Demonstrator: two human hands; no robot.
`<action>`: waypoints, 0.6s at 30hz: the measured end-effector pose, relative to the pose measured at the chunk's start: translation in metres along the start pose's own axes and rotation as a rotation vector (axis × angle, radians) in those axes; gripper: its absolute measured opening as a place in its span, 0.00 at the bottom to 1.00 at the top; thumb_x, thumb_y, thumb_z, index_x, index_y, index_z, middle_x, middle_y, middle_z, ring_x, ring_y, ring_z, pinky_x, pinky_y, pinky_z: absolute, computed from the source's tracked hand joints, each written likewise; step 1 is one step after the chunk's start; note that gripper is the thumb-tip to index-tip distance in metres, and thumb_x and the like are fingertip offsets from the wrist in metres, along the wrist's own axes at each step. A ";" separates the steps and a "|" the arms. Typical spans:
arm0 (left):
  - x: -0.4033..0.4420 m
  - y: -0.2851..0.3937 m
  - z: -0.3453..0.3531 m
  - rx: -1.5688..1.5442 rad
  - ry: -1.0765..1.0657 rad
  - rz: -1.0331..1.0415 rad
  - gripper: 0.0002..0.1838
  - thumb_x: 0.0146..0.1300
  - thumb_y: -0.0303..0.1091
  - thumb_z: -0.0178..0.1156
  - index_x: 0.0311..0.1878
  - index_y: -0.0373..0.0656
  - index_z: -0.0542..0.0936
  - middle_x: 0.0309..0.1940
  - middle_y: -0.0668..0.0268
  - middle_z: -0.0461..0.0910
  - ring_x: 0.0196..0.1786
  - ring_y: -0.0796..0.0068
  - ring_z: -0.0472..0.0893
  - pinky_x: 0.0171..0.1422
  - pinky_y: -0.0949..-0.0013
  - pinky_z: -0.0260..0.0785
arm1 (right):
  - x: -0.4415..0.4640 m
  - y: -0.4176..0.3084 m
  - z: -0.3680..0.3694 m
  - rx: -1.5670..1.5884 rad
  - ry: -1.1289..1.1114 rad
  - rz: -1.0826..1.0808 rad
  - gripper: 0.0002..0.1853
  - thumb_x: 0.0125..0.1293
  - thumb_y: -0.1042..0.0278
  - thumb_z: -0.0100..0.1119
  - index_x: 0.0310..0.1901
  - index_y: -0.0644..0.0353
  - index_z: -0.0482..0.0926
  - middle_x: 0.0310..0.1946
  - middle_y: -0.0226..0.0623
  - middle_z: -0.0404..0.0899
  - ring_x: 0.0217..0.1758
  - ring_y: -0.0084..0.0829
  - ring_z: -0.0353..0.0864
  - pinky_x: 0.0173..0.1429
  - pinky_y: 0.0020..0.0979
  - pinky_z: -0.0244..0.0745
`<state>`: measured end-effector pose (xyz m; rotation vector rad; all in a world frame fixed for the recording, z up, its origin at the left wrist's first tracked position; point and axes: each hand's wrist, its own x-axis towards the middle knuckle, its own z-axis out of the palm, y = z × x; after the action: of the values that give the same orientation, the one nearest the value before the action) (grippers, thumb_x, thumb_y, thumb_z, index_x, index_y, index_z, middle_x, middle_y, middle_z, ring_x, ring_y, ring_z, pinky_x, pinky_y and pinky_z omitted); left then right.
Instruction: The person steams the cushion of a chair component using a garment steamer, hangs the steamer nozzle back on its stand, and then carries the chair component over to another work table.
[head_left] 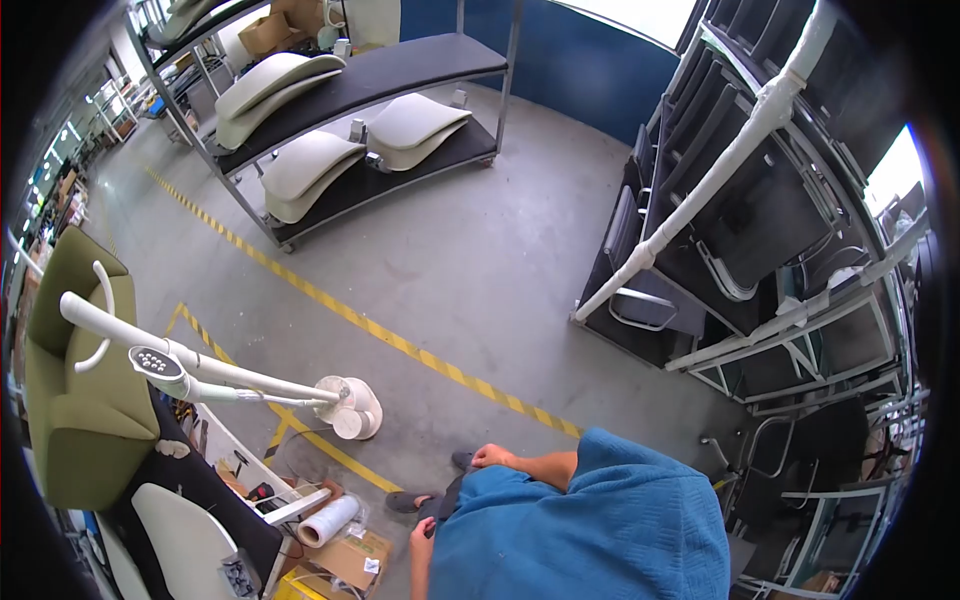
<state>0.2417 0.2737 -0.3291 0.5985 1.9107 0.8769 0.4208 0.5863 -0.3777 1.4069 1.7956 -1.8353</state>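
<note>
Both of my hands hang low by my dark trousers, below my blue shirt (pixel 580 520). My right hand (pixel 491 456) is closed, its fingers loosely curled, and no object shows in it. Beside my leg, my left hand (pixel 422 531) is partly hidden, and its grip is unclear. Grey shoes (pixel 403 502) are under me on the floor. In front of me stands a tall white pole device (pixel 200 360) with an oval button panel (pixel 158 363), a curved handle (pixel 101 318) and a round white base (pixel 350 408). Neither hand touches it.
A metal rack (pixel 390 65) holds pale curved shells (pixel 415 130). Another rack (pixel 700 190) carries dark panels. A green padded seat (pixel 85 430), a plastic film roll (pixel 328 521) and a cardboard box (pixel 352 556) are near me. Yellow-black tape (pixel 370 327) crosses the floor.
</note>
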 end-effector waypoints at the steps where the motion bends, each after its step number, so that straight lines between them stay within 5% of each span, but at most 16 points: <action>1: -0.003 0.008 -0.002 0.006 0.001 -0.005 0.21 0.60 0.26 0.72 0.58 0.41 0.84 0.51 0.58 0.89 0.55 0.67 0.89 0.59 0.66 0.78 | -0.002 -0.010 -0.001 -0.047 -0.045 -0.026 0.13 0.71 0.61 0.63 0.46 0.59 0.89 0.39 0.34 0.90 0.39 0.28 0.88 0.45 0.34 0.83; 12: -0.029 0.025 0.002 0.110 0.057 -0.007 0.24 0.57 0.19 0.69 0.59 0.43 0.84 0.51 0.59 0.89 0.55 0.67 0.89 0.59 0.66 0.78 | 0.014 -0.014 -0.040 0.055 -0.083 0.126 0.13 0.74 0.57 0.61 0.46 0.56 0.88 0.39 0.31 0.90 0.36 0.25 0.88 0.39 0.30 0.83; 18: -0.048 0.063 0.019 0.147 0.261 -0.100 0.19 0.68 0.40 0.68 0.58 0.45 0.85 0.49 0.56 0.89 0.53 0.57 0.88 0.58 0.58 0.79 | 0.016 0.007 -0.027 0.113 -0.128 0.121 0.21 0.72 0.47 0.64 0.40 0.62 0.89 0.34 0.36 0.90 0.34 0.25 0.88 0.38 0.32 0.82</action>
<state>0.2839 0.2857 -0.2610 0.4883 2.2358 0.7844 0.4298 0.6150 -0.3883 1.3700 1.5340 -1.9428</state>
